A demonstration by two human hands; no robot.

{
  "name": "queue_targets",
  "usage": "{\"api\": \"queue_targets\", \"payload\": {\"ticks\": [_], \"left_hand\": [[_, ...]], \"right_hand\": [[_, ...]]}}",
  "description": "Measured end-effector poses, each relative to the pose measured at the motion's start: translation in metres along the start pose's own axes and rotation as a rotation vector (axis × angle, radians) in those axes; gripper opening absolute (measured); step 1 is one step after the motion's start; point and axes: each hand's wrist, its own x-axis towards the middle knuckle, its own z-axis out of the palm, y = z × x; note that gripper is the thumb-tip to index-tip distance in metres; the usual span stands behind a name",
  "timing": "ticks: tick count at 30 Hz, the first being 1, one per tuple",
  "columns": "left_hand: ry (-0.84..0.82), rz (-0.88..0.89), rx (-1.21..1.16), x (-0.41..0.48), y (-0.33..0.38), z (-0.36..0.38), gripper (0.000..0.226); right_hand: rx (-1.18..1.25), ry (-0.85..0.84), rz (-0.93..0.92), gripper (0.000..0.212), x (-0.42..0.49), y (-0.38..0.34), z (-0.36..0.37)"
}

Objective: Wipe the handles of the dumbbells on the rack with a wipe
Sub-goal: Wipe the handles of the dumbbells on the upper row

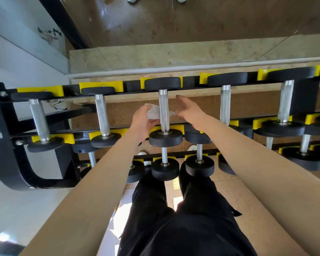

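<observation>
Black steel forms the rack point(6, 145), its tiers fitted with yellow cradles point(102, 85) that hold the dumbbells by their round black heads. On the top tier, from the left, a first dumbbell point(39, 121) lies with its knurled silver handle bare, and a second dumbbell point(102, 115) sits in the next pair of cradles, likewise untouched. Next comes the middle dumbbell point(163, 109), and this is where both hands work. The left hand point(143, 120) is just to the left of its handle, fingers curled closed around one end of a pale white wipe point(156, 112). The wipe passes behind the handle and touches it, and a small corner shows on the handle's right side. The right hand point(187, 109) meets that corner: its grip is loose, palm turned inward and fingers stretched forward; whether the fingertips actually pinch the wipe I cannot tell. Both hands sit level with the middle of the handle, close on either side of it. Farther right, a fourth dumbbell point(225, 102) and a fifth dumbbell point(285, 100) rest in their cradles, well apart from the hands. More dumbbells fill the lower tiers point(164, 163) beneath the person's bare forearms. Below, black trousers point(183, 228) stand over a pale floor point(26, 209).
</observation>
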Motion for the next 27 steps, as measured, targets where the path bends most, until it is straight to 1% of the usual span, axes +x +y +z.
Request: {"api": "queue_targets", "payload": {"ticks": [1, 2, 3, 4, 6, 7, 8, 9, 11, 13, 15, 16, 17, 19, 22, 24, 27], "left_hand": [[-0.002, -0.021, -0.025, 0.002, -0.002, 0.007, 0.020], [0.001, -0.026, -0.019, 0.002, -0.003, 0.014, 0.017], [0.005, -0.021, 0.004, 0.002, -0.004, 0.018, 0.016], [0.013, -0.012, 0.038, 0.003, -0.004, 0.020, 0.015], [0.041, 0.015, 0.110, 0.004, -0.002, 0.019, 0.013], [0.055, 0.040, 0.153, 0.004, -0.001, 0.016, 0.013], [0.068, 0.069, 0.202, 0.004, 0.000, 0.011, 0.014], [0.081, 0.102, 0.269, 0.003, 0.001, 0.005, 0.015], [0.096, 0.212, 0.535, 0.004, 0.002, -0.015, 0.019], [0.104, 0.354, 0.862, 0.002, 0.003, -0.037, 0.023], [0.128, 0.417, 1.036, 0.000, 0.003, -0.051, 0.017], [0.133, 0.424, 1.088, 0.000, 0.002, -0.053, 0.016], [0.133, 0.435, 1.141, -0.001, 0.001, -0.051, 0.021], [0.076, 0.441, 1.244, -0.004, -0.004, -0.041, 0.029], [-0.043, 0.406, 1.323, -0.006, -0.013, -0.028, 0.014], [-0.038, 0.401, 1.348, -0.010, -0.011, -0.029, 0.019], [-0.008, 0.356, 1.338, -0.010, 0.002, -0.050, 0.021]], "right_hand": [[-0.054, -0.043, 0.002, 0.082, 0.002, -0.002, 0.003], [-0.122, -0.074, 0.012, 0.085, 0.004, -0.003, 0.006], [-0.190, -0.082, 0.017, 0.080, 0.006, -0.003, 0.010], [-0.257, -0.068, 0.012, 0.068, 0.007, -0.004, 0.011], [-0.359, -0.018, -0.032, 0.029, 0.007, -0.006, 0.011], [-0.378, -0.001, -0.057, 0.014, 0.007, -0.006, 0.010], [-0.372, 0.004, -0.071, 0.006, 0.006, -0.005, 0.008], [-0.350, 0.007, -0.075, 0.006, 0.005, -0.005, 0.006], [-0.327, 0.008, -0.067, 0.012, 0.002, -0.005, 0.004], [-0.412, -0.016, -0.070, 0.015, -0.003, -0.006, 0.006], [-0.547, -0.048, -0.079, 0.024, -0.006, -0.009, 0.009], [-0.617, -0.062, -0.081, 0.029, -0.007, -0.009, 0.010], [-0.688, -0.078, -0.078, 0.031, -0.009, -0.008, 0.009], [-0.807, -0.120, -0.049, 0.034, -0.014, -0.004, 0.000], [-0.908, -0.140, 0.005, 0.038, -0.023, -0.001, -0.018], [-0.884, -0.156, -0.003, 0.036, -0.025, -0.003, -0.020], [-0.736, -0.193, -0.026, 0.030, -0.025, -0.009, -0.003]]}}
